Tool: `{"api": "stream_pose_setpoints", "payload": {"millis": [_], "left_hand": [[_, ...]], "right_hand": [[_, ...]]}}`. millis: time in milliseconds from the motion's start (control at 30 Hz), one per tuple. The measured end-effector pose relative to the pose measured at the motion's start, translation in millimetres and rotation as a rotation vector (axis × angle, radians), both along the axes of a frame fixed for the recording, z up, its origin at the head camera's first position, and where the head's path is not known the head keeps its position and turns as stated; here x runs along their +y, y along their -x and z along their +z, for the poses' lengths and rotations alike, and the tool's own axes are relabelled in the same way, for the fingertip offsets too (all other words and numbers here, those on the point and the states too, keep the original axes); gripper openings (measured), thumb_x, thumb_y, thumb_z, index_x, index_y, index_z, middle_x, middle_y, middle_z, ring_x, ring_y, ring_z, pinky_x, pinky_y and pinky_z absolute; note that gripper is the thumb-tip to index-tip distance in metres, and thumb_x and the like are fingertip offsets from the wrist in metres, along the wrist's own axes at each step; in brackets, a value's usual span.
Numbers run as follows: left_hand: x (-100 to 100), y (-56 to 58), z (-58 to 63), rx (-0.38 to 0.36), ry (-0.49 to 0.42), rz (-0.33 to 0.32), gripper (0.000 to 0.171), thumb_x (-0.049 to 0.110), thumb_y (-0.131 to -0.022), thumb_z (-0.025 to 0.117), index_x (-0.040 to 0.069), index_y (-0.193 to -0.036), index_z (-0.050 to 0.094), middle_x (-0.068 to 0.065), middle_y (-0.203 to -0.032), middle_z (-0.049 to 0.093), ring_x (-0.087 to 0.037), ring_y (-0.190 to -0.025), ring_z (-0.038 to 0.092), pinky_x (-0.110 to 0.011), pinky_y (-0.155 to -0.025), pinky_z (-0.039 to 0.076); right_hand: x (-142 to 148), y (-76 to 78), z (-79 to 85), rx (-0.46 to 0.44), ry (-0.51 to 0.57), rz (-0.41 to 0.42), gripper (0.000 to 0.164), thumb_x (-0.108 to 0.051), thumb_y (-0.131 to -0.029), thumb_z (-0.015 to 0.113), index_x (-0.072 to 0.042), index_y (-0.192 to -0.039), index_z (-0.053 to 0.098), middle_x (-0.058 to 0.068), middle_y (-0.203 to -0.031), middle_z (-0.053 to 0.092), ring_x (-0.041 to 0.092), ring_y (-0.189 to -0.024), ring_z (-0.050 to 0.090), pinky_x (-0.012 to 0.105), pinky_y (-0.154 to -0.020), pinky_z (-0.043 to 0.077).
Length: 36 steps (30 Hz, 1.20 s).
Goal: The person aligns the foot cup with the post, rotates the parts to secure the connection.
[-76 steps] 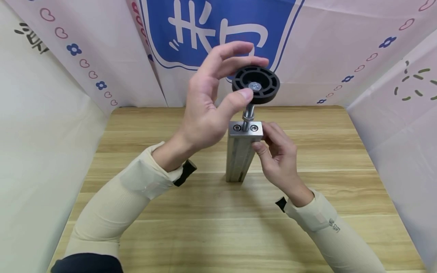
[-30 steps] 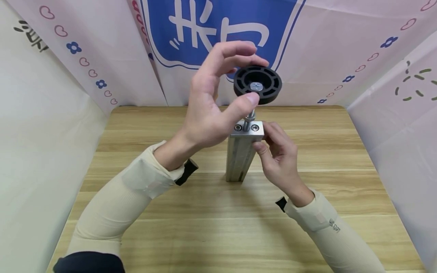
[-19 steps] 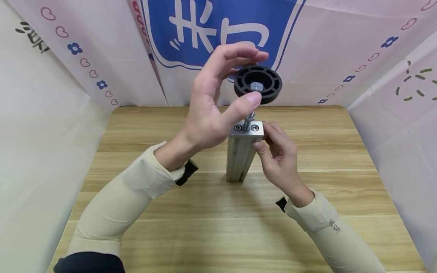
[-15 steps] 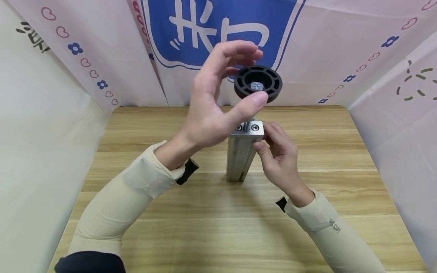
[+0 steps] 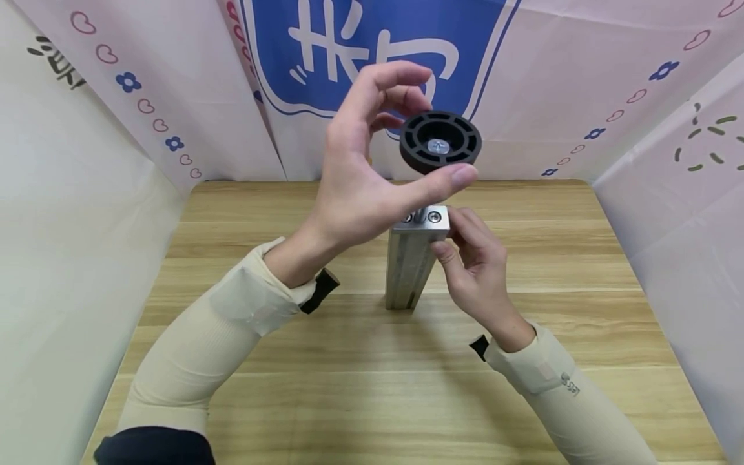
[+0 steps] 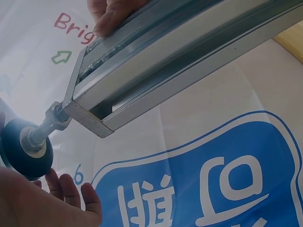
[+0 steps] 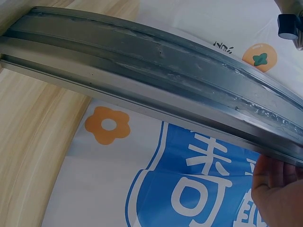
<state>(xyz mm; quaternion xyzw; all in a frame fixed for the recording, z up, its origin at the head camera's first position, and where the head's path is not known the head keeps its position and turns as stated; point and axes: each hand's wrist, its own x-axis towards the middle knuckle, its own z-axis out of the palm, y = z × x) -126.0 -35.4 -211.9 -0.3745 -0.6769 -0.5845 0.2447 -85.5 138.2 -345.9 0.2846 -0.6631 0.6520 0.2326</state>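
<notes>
A silver aluminium profile (image 5: 407,271) stands upright on the table, capped by a metal end plate (image 5: 421,225) with screws. From the plate rises the threaded stem of a black round leveling foot (image 5: 440,143); a hex nut (image 6: 58,116) sits on the stem near the plate in the left wrist view. My left hand (image 5: 363,168) is curled about the foot, its thumb across the near side of the rim and its fingers at the left and far side. My right hand (image 5: 479,271) grips the profile's upper right edge between thumb and fingers, some fingertips hidden behind it.
The wooden table (image 5: 372,400) spreads around the profile's base. Printed cloth walls enclose it at the back (image 5: 540,97) and on both sides. A small black wrist-worn piece (image 5: 320,290) juts from the left cuff.
My left thumb has slid rightward along the foot's near rim while the fingers drew back to the left. The right hand keeps its grip on the profile without moving.
</notes>
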Motion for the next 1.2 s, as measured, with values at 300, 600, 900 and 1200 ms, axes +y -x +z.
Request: {"api": "stream_pose_setpoints", "payload": {"millis": [300, 600, 900, 1200], "left_hand": [[-0.7, 1.4, -1.3, 0.008, -0.009, -0.008, 0.07, 0.016, -0.074, 0.089, -0.011, -0.13, 0.056, -0.019, -0.111, 0.067, -0.015, -0.108, 0.061, -0.031, -0.096, 0.05], [-2.8, 3.3, -1.6, 0.016, -0.017, -0.041, 0.068, 0.017, -0.076, 0.085, -0.012, -0.129, 0.055, -0.022, -0.114, 0.071, -0.017, -0.111, 0.063, -0.032, -0.1, 0.045], [-0.9, 4.1, -2.2, -0.008, -0.053, -0.142, 0.062, 0.02, -0.082, 0.068, -0.017, -0.129, 0.051, -0.028, -0.119, 0.072, -0.025, -0.117, 0.07, -0.034, -0.109, 0.044], [-0.3, 6.5, -3.9, 0.009, -0.075, -0.232, 0.056, 0.016, -0.086, 0.057, -0.021, -0.127, 0.049, -0.036, -0.124, 0.067, -0.039, -0.122, 0.067, -0.041, -0.124, 0.037]], "right_hand": [[-0.6, -0.3, 0.7, -0.015, -0.004, -0.016, 0.058, -0.027, -0.1, 0.069, 0.019, -0.133, 0.059, -0.005, -0.115, 0.066, 0.01, -0.098, 0.061, 0.021, -0.087, 0.055], [-0.9, -0.4, 0.6, -0.011, 0.002, -0.014, 0.057, -0.025, -0.099, 0.07, 0.02, -0.132, 0.06, -0.004, -0.115, 0.066, 0.011, -0.098, 0.061, 0.021, -0.087, 0.055], [-0.8, -0.2, 0.7, -0.015, -0.001, -0.022, 0.057, -0.026, -0.099, 0.07, 0.019, -0.132, 0.06, -0.004, -0.114, 0.066, 0.011, -0.097, 0.061, 0.021, -0.086, 0.055], [-1.0, -0.4, 1.6, -0.02, -0.016, -0.031, 0.056, -0.027, -0.099, 0.069, 0.018, -0.133, 0.061, -0.005, -0.115, 0.067, 0.011, -0.097, 0.061, 0.021, -0.086, 0.055]]}}
